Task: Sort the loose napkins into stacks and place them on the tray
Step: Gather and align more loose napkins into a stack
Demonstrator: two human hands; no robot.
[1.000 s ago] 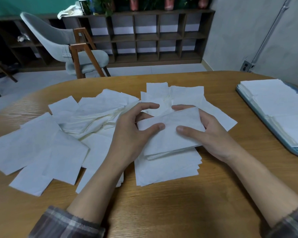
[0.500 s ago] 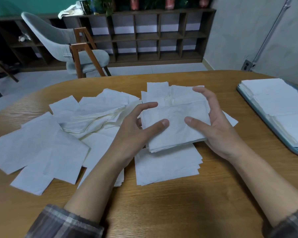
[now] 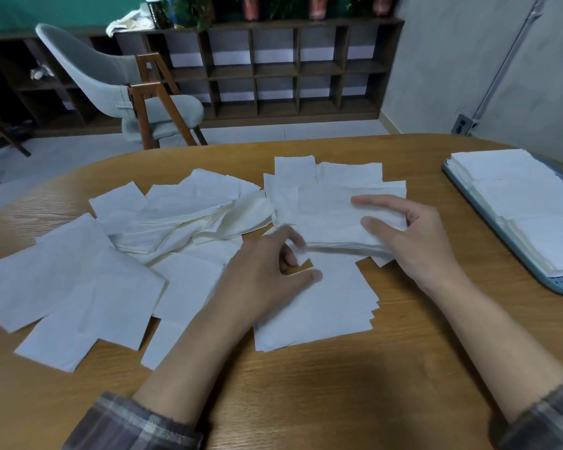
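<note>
R hand (image 3: 413,245) grips thin stack of white paper napkins (image 3: 332,222) by right edge, thumb on top, stack raised over flat napkin pile (image 3: 322,313) at table centre. L hand (image 3: 264,277) at stack's near-left corner, fingers half curled, blurred; can't tell if pinching. Loose white napkins (image 3: 78,287) scattered on left of oval wooden table (image 3: 306,401). Blue-grey plastic tray (image 3: 501,237) far right w/ sorted white stacks (image 3: 517,196).
</note>
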